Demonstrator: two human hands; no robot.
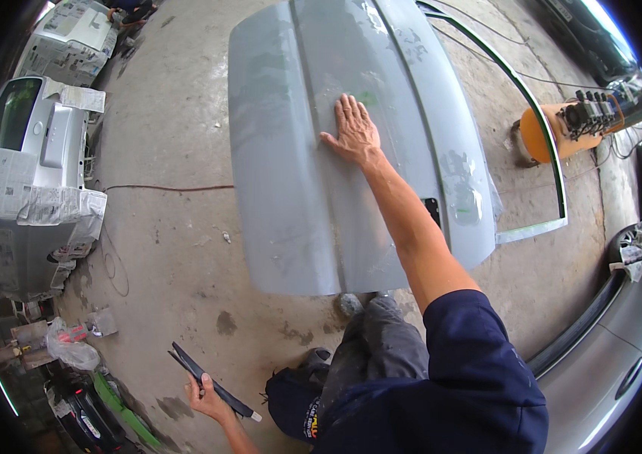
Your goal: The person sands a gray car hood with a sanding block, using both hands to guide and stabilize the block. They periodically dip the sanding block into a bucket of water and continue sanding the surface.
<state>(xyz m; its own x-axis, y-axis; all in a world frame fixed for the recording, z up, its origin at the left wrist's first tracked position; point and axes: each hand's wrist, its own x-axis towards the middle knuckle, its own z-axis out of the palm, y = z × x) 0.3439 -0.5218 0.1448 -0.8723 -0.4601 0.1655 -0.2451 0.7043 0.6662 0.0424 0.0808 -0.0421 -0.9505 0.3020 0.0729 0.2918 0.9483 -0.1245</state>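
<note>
Taking the grey car door (313, 189) lying flat on the concrete floor (177, 250) as the landmark: far to its left stands a car (29, 181) masked with newspaper, and a thin cable (169, 188) runs across the floor toward the door's left edge. Below and left of the door, near its lower corner, the left hand (203, 393) is clenched around a long dark sanding block (211, 382), held off the door and just above the floor. On the door itself, near its middle crease, the right hand (352, 130) lies flat, fingers spread and released, grasping nothing, palm pressed to the primed surface. To the right of the door lies a green-edged window frame (540, 144), and beyond it an orange machine (555, 129). Feeling the panel well seems to call for a light, slow, flat palm, so that low spots show under the fingers
</note>
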